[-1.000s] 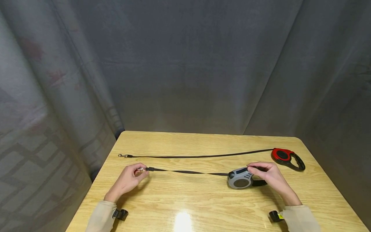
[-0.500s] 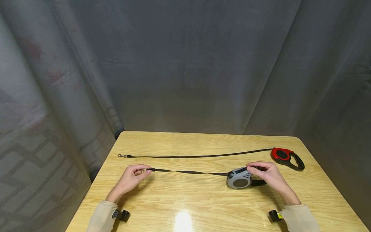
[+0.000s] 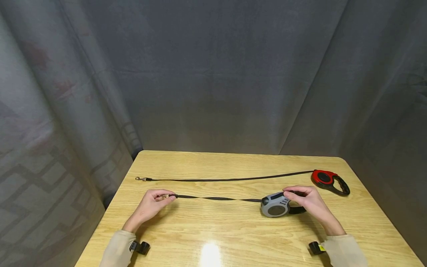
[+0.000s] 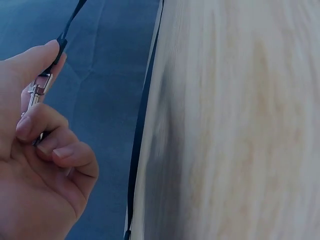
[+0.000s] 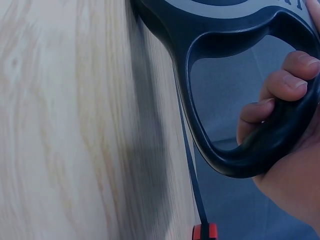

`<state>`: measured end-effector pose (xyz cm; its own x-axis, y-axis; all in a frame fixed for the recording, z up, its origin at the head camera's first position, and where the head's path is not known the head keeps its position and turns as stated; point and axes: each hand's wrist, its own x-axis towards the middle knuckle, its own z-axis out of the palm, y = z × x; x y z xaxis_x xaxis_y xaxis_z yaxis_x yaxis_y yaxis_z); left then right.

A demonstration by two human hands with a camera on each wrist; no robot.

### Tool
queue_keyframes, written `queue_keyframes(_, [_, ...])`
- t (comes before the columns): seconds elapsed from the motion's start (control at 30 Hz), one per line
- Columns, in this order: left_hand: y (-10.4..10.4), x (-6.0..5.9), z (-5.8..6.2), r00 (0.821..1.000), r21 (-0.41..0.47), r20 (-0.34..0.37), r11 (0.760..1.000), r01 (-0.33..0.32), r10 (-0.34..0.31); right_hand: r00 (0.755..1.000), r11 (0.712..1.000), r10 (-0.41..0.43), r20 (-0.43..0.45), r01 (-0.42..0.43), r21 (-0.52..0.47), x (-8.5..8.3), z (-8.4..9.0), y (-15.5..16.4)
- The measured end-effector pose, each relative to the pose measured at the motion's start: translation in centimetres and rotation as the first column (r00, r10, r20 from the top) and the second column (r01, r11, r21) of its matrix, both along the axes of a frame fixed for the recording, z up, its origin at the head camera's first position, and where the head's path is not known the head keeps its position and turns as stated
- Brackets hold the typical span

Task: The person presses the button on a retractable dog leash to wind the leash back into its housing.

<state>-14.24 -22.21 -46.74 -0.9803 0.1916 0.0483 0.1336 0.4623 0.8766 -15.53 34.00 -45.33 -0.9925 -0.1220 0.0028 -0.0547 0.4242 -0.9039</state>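
Note:
A grey retractable leash [image 3: 276, 205] lies on the wooden table [image 3: 233, 237], its black strap [image 3: 217, 198] pulled out to the left. My right hand [image 3: 305, 200] grips its black handle [image 5: 240, 125], fingers curled round the loop. My left hand [image 3: 151, 204] pinches the metal clip [image 4: 37, 92] at the strap's end between thumb and fingers. A red retractable leash [image 3: 328, 180] lies behind at the right, its strap [image 3: 230, 180] stretched left to a clip [image 3: 140, 179] on the table.
Grey curtains [image 3: 213, 74] hang round the table on all far sides. The table's left edge [image 3: 110, 215] runs close to my left hand. A glare spot [image 3: 210, 256] shines on the near table surface.
My left hand has shifted slightly right with the clip, and the grey leash body has edged a little left. The red leash has not moved.

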Motion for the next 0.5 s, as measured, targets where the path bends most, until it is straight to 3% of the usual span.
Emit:
queue_keyframes(0.17, [-0.11, -0.11, -0.13, 1.0, 0.007, -0.007, 1.0, 0.03, -0.03, 1.0, 1.0, -0.005, 0.001, 0.005, -0.001, 0.01, 0.0, 0.08])
queue_keyframes(0.5, [-0.2, -0.03, 0.01, 0.997, -0.003, 0.046, 0.998, 0.06, -0.06, 1.0, 1.0, 0.001, -0.014, -0.001, -0.019, 0.21, -0.08, 0.19])
